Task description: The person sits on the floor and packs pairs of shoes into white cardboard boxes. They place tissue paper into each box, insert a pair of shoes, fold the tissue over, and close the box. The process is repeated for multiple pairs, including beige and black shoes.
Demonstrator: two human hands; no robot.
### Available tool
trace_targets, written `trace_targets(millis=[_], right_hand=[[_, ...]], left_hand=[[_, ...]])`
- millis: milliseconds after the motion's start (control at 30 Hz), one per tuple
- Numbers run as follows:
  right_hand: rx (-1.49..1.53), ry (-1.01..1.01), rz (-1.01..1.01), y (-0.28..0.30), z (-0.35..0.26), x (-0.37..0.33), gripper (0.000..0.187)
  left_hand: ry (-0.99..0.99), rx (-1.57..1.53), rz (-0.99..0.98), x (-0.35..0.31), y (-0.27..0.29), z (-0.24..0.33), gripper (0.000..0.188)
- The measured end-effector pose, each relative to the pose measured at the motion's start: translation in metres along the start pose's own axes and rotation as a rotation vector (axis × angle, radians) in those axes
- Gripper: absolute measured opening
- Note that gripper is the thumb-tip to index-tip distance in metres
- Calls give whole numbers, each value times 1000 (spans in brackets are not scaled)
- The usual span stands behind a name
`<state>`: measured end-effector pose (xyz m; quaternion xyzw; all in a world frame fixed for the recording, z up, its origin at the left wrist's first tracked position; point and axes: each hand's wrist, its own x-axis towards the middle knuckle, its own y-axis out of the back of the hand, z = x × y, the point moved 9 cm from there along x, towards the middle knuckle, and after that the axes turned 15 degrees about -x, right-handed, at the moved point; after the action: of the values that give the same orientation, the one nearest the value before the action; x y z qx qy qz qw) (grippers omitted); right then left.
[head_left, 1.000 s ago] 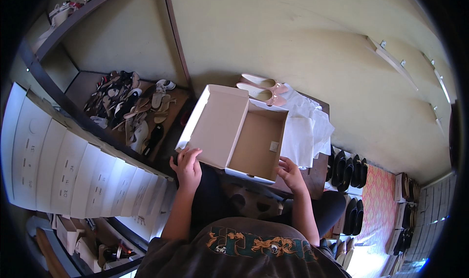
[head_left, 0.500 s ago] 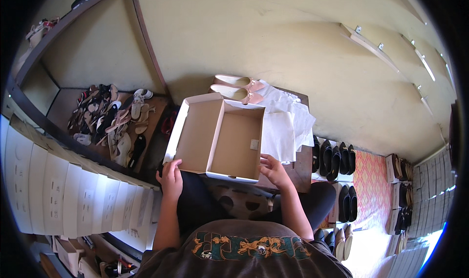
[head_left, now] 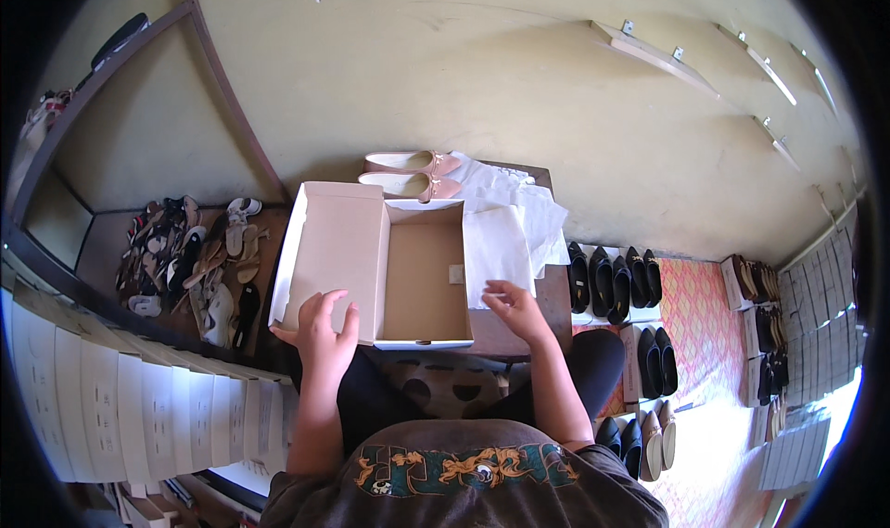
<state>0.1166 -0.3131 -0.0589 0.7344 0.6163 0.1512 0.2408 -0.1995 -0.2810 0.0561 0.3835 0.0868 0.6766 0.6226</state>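
An open cardboard shoebox (head_left: 422, 273) stands before me on a small dark table, white outside and brown inside, with a small white packet at its right wall. Its hinged lid (head_left: 334, 259) lies folded back to the left. My left hand (head_left: 323, 329) is raised over the lid's near edge, fingers apart and holding nothing. To the right of the box, my right hand (head_left: 514, 307) hovers by the white tissue paper (head_left: 501, 241), fingers spread and without anything in them. Behind the box sits a pair of pink flat shoes (head_left: 413, 176) with small bows, toes pointing right.
A wooden shelf at left holds a heap of sandals (head_left: 199, 264). Below it runs a row of white shoeboxes (head_left: 139, 412). Several black flats (head_left: 612, 282) stand on boxes to the right, above a red patterned floor (head_left: 700, 319). Bare shelf brackets (head_left: 658, 57) project from the wall.
Both hands have come off the box: the left has lifted from the lid's corner, and the right has left the right edge. The view has shifted, with the box squarer to me.
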Motion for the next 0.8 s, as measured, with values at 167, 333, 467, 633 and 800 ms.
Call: trace_targets(millis=[167,333,467,633,800], right_hand=[[-655,157,213,37,13,4,35],[-876,186,95,27,24,4,32],[-872,200,97,28,29,6,25],[-741,163,102,35,32,9,16],[-745,173,128,37,31,10,12]], left_hand=[[45,109,-93,-3,-21,11,28],[58,66,-241,-17,-53,25,31],[-14,60,-325,-27,-74,36,32],[-101,31,-412,-31,-91,51,31],[-133,-8,-473,-36,-104,59,32]])
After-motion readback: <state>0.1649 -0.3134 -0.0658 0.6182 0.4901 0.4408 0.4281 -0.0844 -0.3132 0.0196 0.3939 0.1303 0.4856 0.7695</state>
